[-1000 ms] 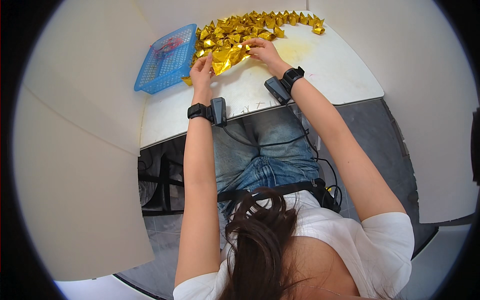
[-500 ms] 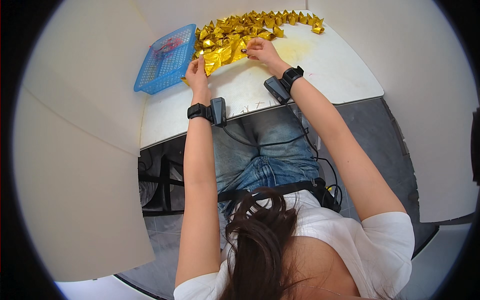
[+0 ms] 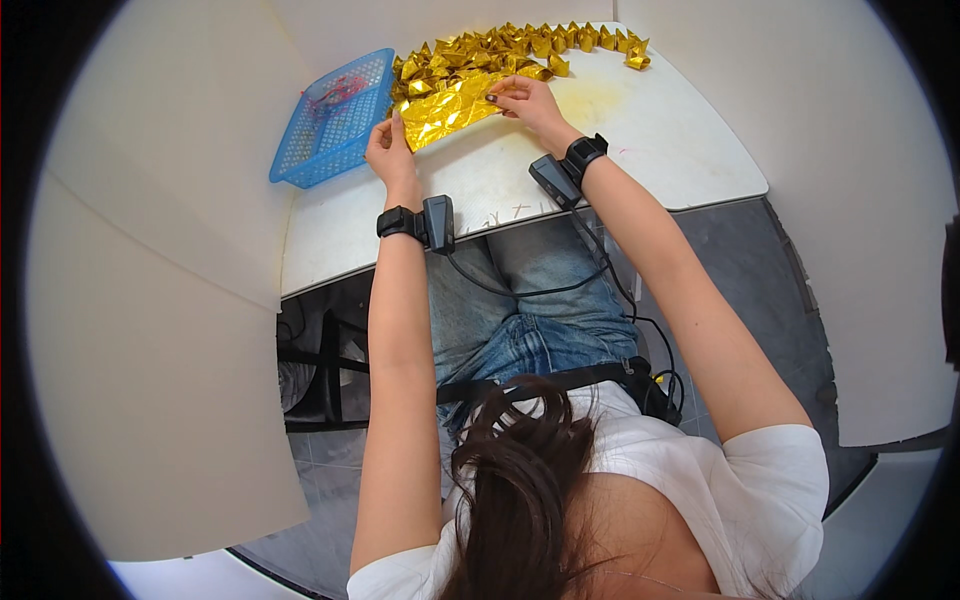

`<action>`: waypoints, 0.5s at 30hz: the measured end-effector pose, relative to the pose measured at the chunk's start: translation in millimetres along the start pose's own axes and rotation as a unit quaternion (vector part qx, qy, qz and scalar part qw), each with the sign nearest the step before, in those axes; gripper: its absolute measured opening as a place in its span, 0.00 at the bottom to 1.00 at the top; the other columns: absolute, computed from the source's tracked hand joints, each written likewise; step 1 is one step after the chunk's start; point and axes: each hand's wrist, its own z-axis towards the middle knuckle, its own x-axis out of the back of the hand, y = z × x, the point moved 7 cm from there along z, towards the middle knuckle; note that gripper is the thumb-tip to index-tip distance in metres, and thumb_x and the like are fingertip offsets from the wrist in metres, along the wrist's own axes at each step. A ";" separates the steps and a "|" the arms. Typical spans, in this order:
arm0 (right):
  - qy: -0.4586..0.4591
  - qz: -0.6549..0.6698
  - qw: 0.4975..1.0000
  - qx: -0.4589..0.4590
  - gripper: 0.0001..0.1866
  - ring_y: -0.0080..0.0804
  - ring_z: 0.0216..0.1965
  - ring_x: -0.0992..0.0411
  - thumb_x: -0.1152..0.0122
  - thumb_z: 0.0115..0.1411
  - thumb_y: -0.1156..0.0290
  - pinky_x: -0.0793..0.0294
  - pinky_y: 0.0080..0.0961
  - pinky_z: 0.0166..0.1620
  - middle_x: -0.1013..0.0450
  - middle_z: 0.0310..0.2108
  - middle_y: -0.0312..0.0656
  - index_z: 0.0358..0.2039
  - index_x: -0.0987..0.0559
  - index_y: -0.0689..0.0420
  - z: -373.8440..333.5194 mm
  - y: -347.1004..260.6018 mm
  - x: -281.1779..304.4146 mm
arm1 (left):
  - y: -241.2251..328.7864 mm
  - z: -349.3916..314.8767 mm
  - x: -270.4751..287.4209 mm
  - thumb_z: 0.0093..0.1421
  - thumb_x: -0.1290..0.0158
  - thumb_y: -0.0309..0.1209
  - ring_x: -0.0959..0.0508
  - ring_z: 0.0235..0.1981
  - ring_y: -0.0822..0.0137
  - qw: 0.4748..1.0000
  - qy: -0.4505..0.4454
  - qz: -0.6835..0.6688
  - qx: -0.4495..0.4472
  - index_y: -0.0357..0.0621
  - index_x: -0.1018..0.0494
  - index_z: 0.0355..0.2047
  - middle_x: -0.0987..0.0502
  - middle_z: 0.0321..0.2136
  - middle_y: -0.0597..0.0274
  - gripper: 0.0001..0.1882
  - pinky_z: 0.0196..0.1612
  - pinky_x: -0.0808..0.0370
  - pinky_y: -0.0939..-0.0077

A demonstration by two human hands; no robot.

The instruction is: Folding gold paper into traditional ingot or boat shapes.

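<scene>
A sheet of shiny gold foil paper (image 3: 447,115), creased all over, is stretched between my two hands above the table. My left hand (image 3: 391,150) pinches its left edge between thumb and fingers. At the far right corner, my right hand (image 3: 527,102) grips the paper with thumb and forefinger. Just beyond the sheet lies a heap of folded gold paper pieces (image 3: 470,55), pointed at their tips and partly hidden behind the sheet.
To the left stands a blue plastic basket (image 3: 318,165) with something pink and red in it. More folded gold pieces line the far edge of the white table (image 3: 660,150). Pale walls flank both sides. Cables run from the black devices (image 3: 438,224) strapped on my wrists.
The gold sheet has been drawn out flatter and shows more of its surface. A gold bit below my left hand is no longer seen there. Both hands have barely moved.
</scene>
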 end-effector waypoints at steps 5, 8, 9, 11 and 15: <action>-0.004 0.008 1.000 0.012 0.08 0.16 0.25 0.29 0.44 0.51 0.82 0.31 0.12 0.28 0.25 0.26 0.35 0.34 0.24 0.59 1.5 -3.0 -1.8 | 7.8 0.8 3.5 0.58 0.46 0.38 0.34 0.23 0.81 0.999 0.024 0.026 -0.023 0.41 0.27 0.28 0.30 0.23 0.71 0.12 0.24 0.37 0.86; -0.014 0.014 1.000 0.023 0.08 0.17 0.25 0.29 0.44 0.51 0.82 0.30 0.13 0.29 0.25 0.26 0.36 0.34 0.25 0.59 -0.9 -5.6 -4.3 | 18.0 -2.7 5.6 0.58 0.46 0.38 0.33 0.24 0.78 0.996 0.038 0.041 -0.067 0.40 0.27 0.28 0.30 0.23 0.69 0.12 0.28 0.35 0.84; -0.020 0.019 0.999 0.029 0.08 0.18 0.25 0.29 0.44 0.51 0.83 0.30 0.13 0.29 0.25 0.26 0.36 0.34 0.25 0.60 -0.9 -7.0 -4.5 | 27.5 -4.6 5.2 0.58 0.46 0.38 0.33 0.25 0.77 0.990 0.050 0.066 -0.118 0.39 0.27 0.27 0.29 0.24 0.68 0.13 0.31 0.33 0.83; -0.021 0.025 0.999 0.031 0.08 0.18 0.26 0.28 0.44 0.51 0.83 0.29 0.13 0.30 0.25 0.26 0.37 0.34 0.25 0.60 -0.8 -8.6 -2.5 | 29.9 -8.3 1.8 0.58 0.46 0.37 0.32 0.26 0.76 0.990 0.055 0.064 -0.115 0.39 0.27 0.27 0.29 0.24 0.67 0.13 0.33 0.33 0.82; -0.020 0.040 0.999 0.032 0.08 0.19 0.28 0.28 0.44 0.51 0.83 0.28 0.14 0.31 0.25 0.29 0.37 0.34 0.25 0.60 -2.6 -10.7 -6.0 | 27.2 -4.8 6.9 0.58 0.46 0.38 0.32 0.26 0.76 0.990 0.060 0.066 -0.111 0.40 0.27 0.28 0.28 0.26 0.67 0.12 0.32 0.33 0.81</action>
